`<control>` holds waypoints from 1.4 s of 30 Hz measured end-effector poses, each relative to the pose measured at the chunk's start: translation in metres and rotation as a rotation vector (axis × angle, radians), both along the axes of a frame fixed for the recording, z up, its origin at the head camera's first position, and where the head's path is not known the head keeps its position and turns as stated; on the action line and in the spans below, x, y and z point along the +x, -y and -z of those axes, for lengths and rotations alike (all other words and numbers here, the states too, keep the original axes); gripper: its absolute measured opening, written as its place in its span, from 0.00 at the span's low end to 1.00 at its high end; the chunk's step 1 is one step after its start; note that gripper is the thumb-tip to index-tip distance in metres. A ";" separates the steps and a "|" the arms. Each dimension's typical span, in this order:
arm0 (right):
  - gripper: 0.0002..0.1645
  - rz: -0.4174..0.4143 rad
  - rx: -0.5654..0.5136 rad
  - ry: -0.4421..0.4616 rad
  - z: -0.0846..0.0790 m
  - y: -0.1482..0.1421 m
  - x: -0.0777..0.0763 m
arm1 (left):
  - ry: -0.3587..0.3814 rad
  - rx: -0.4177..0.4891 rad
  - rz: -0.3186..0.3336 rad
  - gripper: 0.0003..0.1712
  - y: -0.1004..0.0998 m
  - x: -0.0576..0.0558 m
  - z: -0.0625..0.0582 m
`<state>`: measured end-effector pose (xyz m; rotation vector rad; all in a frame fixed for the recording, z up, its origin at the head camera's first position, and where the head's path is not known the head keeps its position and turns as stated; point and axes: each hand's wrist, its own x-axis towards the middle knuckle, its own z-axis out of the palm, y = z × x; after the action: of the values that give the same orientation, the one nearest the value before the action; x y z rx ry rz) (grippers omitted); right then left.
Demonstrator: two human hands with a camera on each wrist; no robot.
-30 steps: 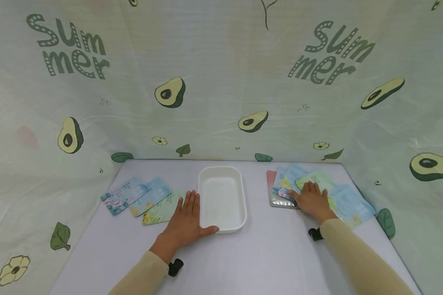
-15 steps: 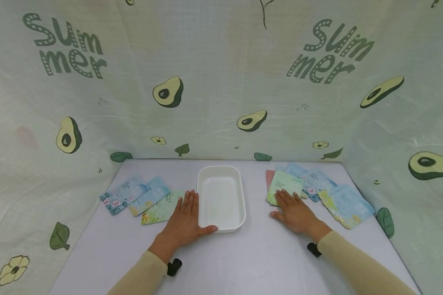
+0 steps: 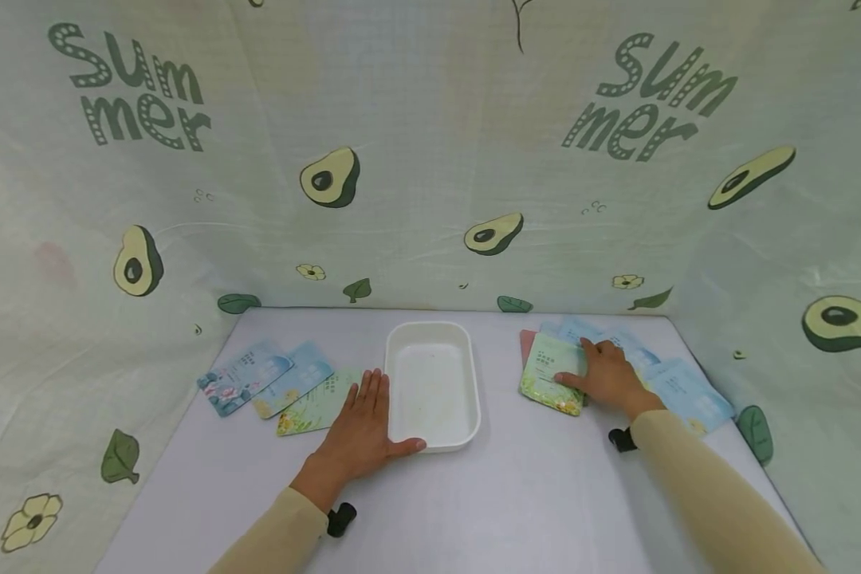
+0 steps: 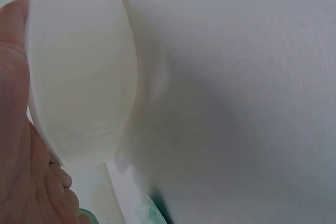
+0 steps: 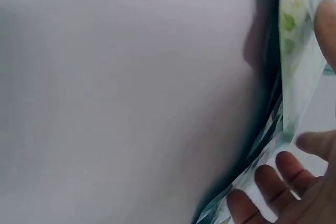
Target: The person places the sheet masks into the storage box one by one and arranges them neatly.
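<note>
My left hand [image 3: 359, 438] lies flat along the left side of a white plastic tray [image 3: 433, 391], thumb across its near rim. In the left wrist view, the palm is beside the tray wall [image 4: 79, 77]. My right hand [image 3: 610, 379] is over a loose pile of flat packets on the right, its thumb at the right part of a green flowered packet [image 3: 545, 379]. In the right wrist view, its fingers [image 5: 270, 184] are spread and slightly bent close to the packet edges. Blue packets [image 3: 689, 395] lie around and partly under this hand.
Left of the tray, three packets fan out: a blue one with pink flowers [image 3: 244, 379], a blue one with yellow [image 3: 294, 381] and a green one [image 3: 316, 406] beside the left hand. A reddish packet [image 3: 527, 344] peeks from under the right pile. A printed cloth [image 3: 416, 159] hangs behind.
The green packet has been moved from the middle of the right pile to its left side and turned slightly. My right hand has since shifted back to the right. My left hand stays put.
</note>
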<state>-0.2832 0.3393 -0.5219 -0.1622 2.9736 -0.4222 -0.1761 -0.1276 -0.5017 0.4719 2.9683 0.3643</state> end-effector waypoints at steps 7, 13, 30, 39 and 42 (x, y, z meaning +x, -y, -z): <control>0.72 0.011 -0.028 0.010 -0.003 0.000 -0.007 | 0.005 0.012 0.004 0.76 -0.001 -0.001 0.002; 0.64 -0.010 -0.030 -0.133 -0.003 0.014 -0.005 | -0.008 0.000 -0.005 0.76 0.001 0.000 0.004; 0.56 -0.045 0.068 -0.458 -0.003 0.037 0.025 | -0.003 0.007 0.001 0.76 0.001 0.001 0.001; 0.48 -0.017 -0.095 -0.312 -0.005 0.044 0.038 | 0.002 0.010 0.005 0.75 0.001 0.001 0.001; 0.47 0.002 -0.203 -0.268 -0.008 0.045 0.039 | 0.002 0.012 0.004 0.76 0.001 0.001 0.001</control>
<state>-0.2443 0.2940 -0.5136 -0.2548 3.1852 -0.7588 -0.1754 -0.1283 -0.5023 0.4781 2.9647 0.3824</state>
